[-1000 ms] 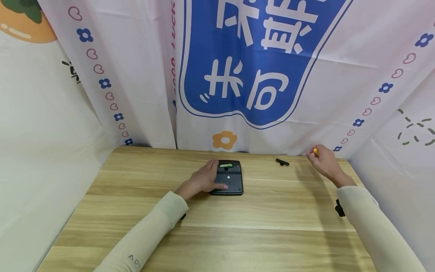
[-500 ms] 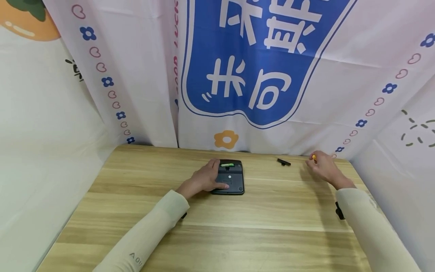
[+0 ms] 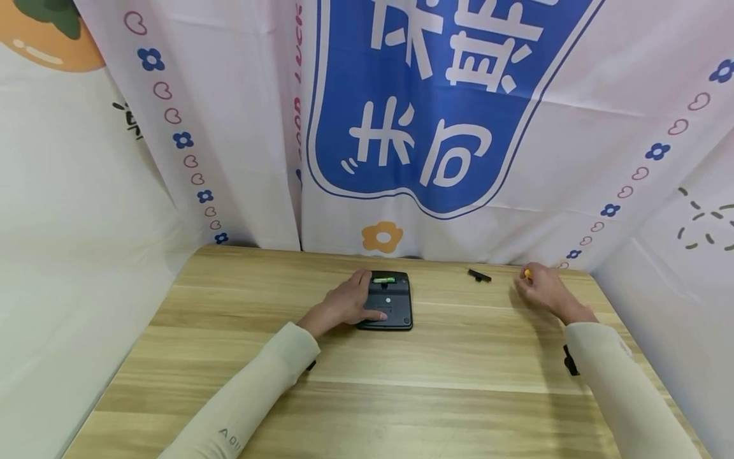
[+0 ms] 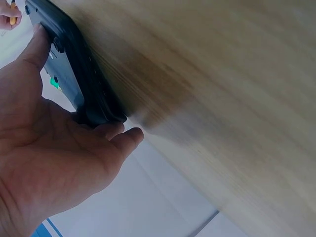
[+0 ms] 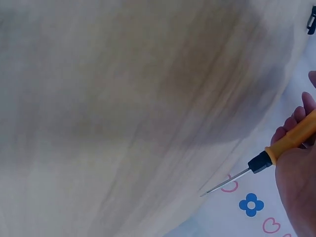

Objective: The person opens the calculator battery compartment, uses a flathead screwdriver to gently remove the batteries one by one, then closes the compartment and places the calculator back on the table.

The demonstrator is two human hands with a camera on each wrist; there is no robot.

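A black calculator (image 3: 392,312) lies face down at the table's back middle, with a green battery (image 3: 384,280) in its uncovered compartment. My left hand (image 3: 346,299) grips its left side, the thumb across the back; in the left wrist view the fingers (image 4: 129,139) reach around the calculator's edge (image 4: 94,94). At the back right, my right hand (image 3: 545,290) holds a screwdriver by its orange handle (image 5: 294,136). The thin metal shaft (image 5: 227,181) points away from the palm, low by the table edge. A small black battery cover (image 3: 479,275) lies between the two hands.
The wood-grain table (image 3: 401,395) ends at a hanging printed cloth (image 3: 258,159) along the back. White cloth walls (image 3: 676,287) stand close on both sides, the right one near my right forearm.
My right hand has come down slightly toward the table with the screwdriver. The left hand, calculator and battery cover have stayed in place; the view has shifted a little.
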